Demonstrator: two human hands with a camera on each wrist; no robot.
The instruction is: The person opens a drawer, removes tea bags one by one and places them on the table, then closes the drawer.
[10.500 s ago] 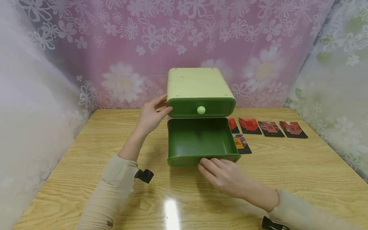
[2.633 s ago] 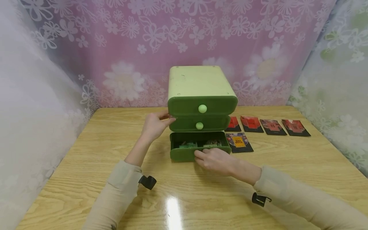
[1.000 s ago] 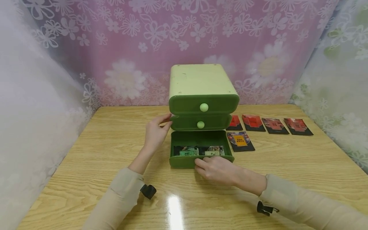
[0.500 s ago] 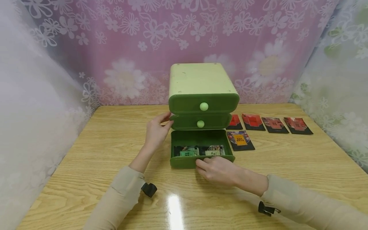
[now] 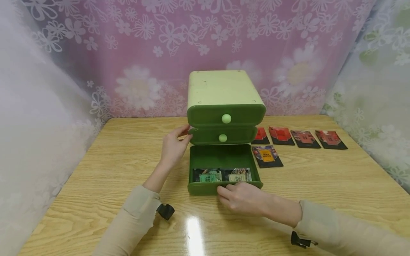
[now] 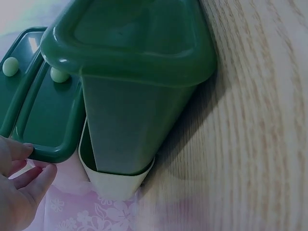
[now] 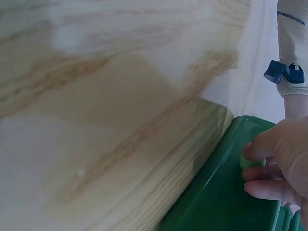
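Note:
A cream drawer cabinet [image 5: 224,85] with green drawers stands on the wooden table. Its bottom drawer [image 5: 224,156] is pulled far out. Flat in its front part lie a black packet with a green label [image 5: 207,176] and one with a cream label [image 5: 237,176]. My right hand [image 5: 243,199] pinches the drawer's pale green knob [image 7: 252,161], which the fingers cover in the head view. My left hand [image 5: 174,145] touches the left edge of the middle drawer [image 5: 209,136] with fairly straight fingers. Both the middle and top drawers [image 5: 208,115] are pushed in.
Right of the cabinet, several red-and-black packets [image 5: 282,136] lie in a row, the leftmost partly hidden. A packet with an orange label [image 5: 267,156] lies in front of them, close beside the open drawer. A pink floral curtain [image 5: 144,53] hangs behind the table.
Earlier the middle drawer stood out; now it is in. The bottom drawer has slid toward me with my right hand, uncovering more of the two packets. My left hand stays at the cabinet's left side.

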